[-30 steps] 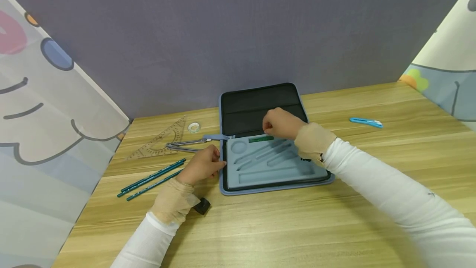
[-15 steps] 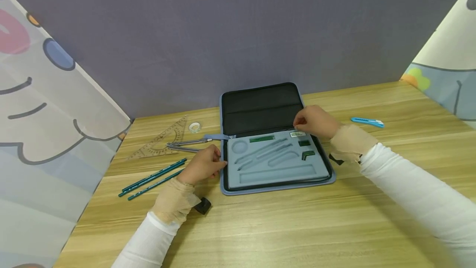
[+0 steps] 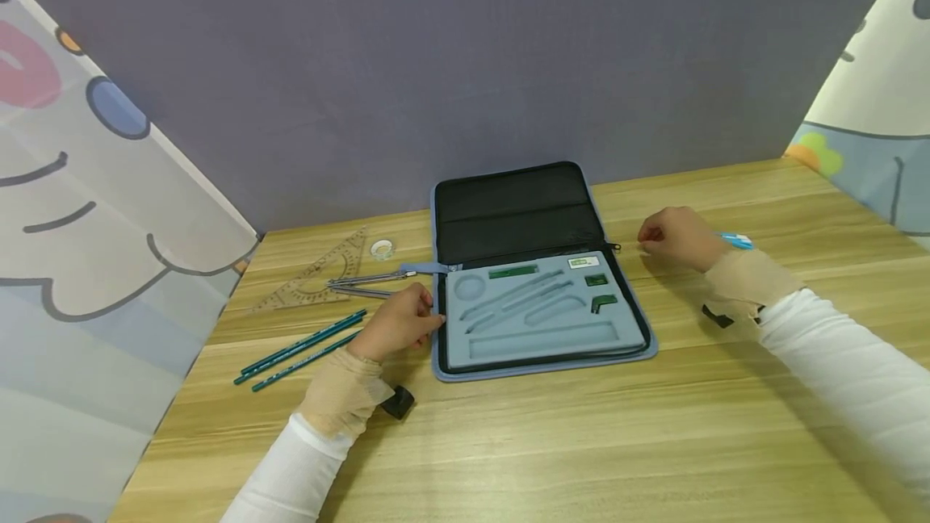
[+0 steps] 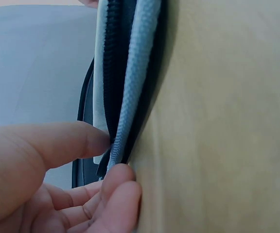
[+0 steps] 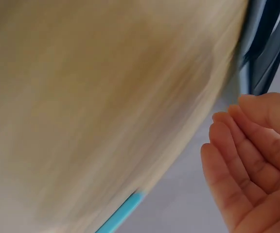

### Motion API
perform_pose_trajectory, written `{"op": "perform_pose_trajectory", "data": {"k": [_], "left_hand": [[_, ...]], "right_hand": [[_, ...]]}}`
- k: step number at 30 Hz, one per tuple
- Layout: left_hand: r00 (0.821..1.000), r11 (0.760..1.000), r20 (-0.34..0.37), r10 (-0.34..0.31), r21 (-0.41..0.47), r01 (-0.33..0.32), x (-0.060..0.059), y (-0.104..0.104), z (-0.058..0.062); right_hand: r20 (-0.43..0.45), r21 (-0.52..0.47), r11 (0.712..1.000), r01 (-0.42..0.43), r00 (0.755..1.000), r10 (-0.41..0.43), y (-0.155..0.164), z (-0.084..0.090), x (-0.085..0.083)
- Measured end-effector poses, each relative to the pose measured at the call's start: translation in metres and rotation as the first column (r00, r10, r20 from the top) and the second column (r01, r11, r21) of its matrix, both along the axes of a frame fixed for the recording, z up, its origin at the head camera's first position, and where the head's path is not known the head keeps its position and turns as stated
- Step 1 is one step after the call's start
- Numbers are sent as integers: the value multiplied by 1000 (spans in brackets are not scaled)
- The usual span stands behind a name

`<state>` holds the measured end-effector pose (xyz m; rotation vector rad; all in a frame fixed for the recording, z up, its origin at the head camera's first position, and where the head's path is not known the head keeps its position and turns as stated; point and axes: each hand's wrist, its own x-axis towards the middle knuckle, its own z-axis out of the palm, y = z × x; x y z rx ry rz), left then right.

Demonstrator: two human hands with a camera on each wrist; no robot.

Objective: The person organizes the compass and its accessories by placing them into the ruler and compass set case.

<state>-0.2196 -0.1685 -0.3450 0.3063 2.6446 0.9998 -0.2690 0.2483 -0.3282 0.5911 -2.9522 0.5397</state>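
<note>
A blue-edged zip case (image 3: 516, 236) lies unfolded on the table, its black lid leaning back. Its grey insert (image 3: 458, 353) has moulded hollows; a white eraser (image 3: 583, 262), a flat green strip (image 3: 513, 271) and two small dark green pieces (image 3: 596, 280) sit in some of them. My left hand (image 3: 395, 321) pinches the case's left edge; thumb and fingers close on the zip rim (image 4: 130, 87) in the left wrist view. Off the case's right side, above the table, my right hand (image 3: 679, 238) has loosely curled fingers with nothing in them. It partly covers a light-blue utility knife (image 3: 737, 240).
Left of the case lie a metal compass (image 3: 374, 278), a clear set square (image 3: 308, 281), a small tape roll (image 3: 381, 249) and several teal pencils (image 3: 301, 345). A grey partition (image 3: 465, 71) stands behind the wooden table (image 3: 552, 450).
My right hand has moved right, from over the insert to beyond the case, uncovering the eraser and small green pieces. My left hand stays at the left edge.
</note>
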Motion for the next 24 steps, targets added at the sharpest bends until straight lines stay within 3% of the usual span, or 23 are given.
{"op": "perform_pose_trajectory", "data": {"k": [3, 12, 24], "left_hand": [[1000, 1000, -3, -3, -1, 3, 0, 0, 1], [1000, 1000, -8, -16, 2, 16, 0, 1, 1], [1000, 1000, -14, -14, 6, 14, 0, -1, 1]], "right_hand": [[52, 22, 999, 40, 998, -41, 17, 1, 1], [43, 73, 990, 117, 992, -120, 62, 1, 1], [95, 114, 977, 183, 976, -194, 97, 4, 1]]}}
